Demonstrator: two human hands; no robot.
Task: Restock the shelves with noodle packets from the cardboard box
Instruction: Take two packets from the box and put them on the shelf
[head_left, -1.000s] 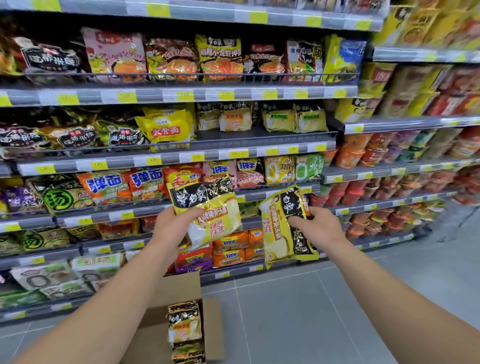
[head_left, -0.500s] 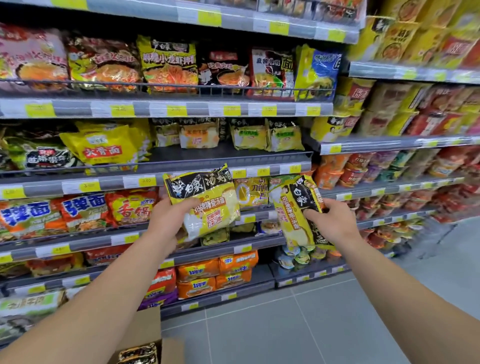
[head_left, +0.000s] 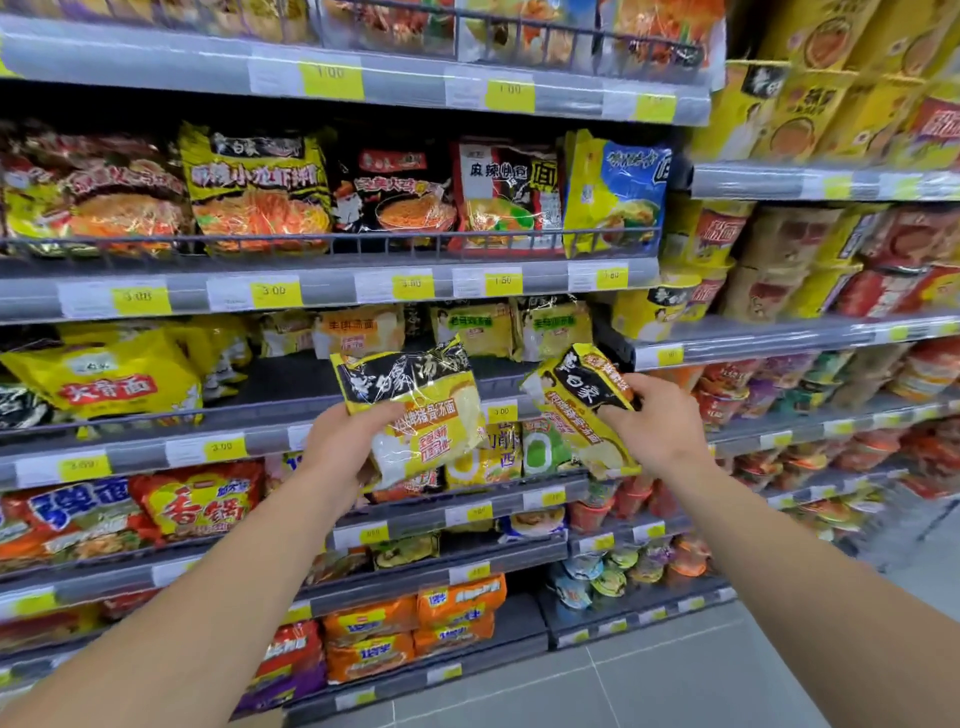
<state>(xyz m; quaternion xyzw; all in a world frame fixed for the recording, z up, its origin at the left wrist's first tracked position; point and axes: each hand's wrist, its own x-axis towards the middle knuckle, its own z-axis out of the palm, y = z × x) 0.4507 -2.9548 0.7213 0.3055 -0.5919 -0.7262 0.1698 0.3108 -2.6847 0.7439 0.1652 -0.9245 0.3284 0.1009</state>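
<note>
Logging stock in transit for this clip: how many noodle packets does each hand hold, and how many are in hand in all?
Left hand: 1 yellow-and-black noodle packet
Right hand: 1 yellow-and-black noodle packet
Total in hand: 2

You hold two noodle packets: the left packet (head_left: 415, 410) and right packet (head_left: 582, 410) are glossy plastic film, crinkled, catching glare. Shelf edges (head_left: 332, 291) look like smooth grey painted metal; the wire rail (head_left: 332, 241) is thin dark metal. Price labels (head_left: 275, 293) are matt yellow paper. Floor tiles (head_left: 675, 686) are smooth, matt grey.
</note>
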